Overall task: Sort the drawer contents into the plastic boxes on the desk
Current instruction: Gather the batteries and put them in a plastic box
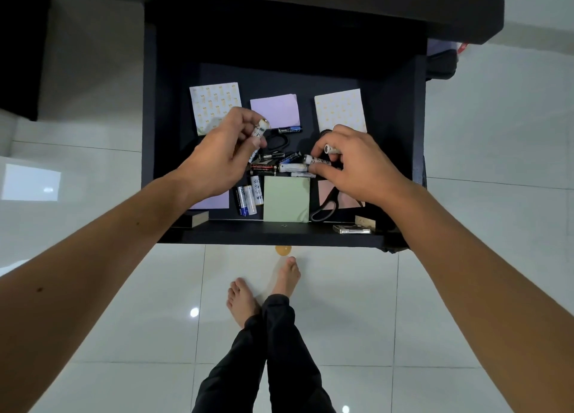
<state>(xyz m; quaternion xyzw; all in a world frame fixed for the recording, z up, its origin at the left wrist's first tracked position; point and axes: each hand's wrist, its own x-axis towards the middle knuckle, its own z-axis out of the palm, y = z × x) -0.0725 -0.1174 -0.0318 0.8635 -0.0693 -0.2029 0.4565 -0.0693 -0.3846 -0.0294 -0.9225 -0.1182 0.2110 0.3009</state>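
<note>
drawer (279,235) back in shadow, scissors (326,209) partly under right hand (357,164)

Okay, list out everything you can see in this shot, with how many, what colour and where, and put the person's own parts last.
drawer: one, black, pulled open under the dark desk.
patterned notepads: two, white with yellow print, back left and back right.
purple sticky pads: two, one back centre, one front left under the left wrist.
green sticky pad: one, front centre.
pink sticky pad: one, front right, partly under the scissors.
scissors: at least one pair, black handles, front right.
batteries: a loose heap, white, black and blue, mid drawer; count unclear.
floor: white glossy tiles.
left hand: holds a white battery.
right hand: fingers hold a white battery.
feet: two, bare, below black trousers.
</note>
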